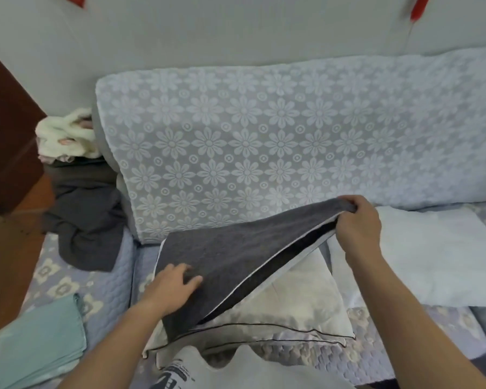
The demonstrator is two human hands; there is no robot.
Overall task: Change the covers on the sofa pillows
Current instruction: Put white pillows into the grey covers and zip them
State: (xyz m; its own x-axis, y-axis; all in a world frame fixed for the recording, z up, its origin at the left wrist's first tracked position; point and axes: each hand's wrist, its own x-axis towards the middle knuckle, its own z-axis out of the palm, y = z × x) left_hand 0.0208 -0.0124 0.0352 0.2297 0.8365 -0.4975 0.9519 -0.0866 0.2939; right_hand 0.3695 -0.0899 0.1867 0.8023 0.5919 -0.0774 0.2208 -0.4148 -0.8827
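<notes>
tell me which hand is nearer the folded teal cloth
Left. The left hand rests on the dark grey cover, just right of the folded teal cloth; the right hand pinches the cover's far corner, much farther right.

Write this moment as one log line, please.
left hand: presses grey cover | right hand: lifts its open edge | cream pillow: partly inside

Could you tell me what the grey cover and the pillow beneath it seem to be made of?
The grey cover looks like a soft, matte, towel-like woven fabric: fine nubbly texture, no shine, draping limply. The pillow looks like smooth satin-like cloth: cream, faintly glossy, with dark piping. Exact fibres cannot be told.
</notes>
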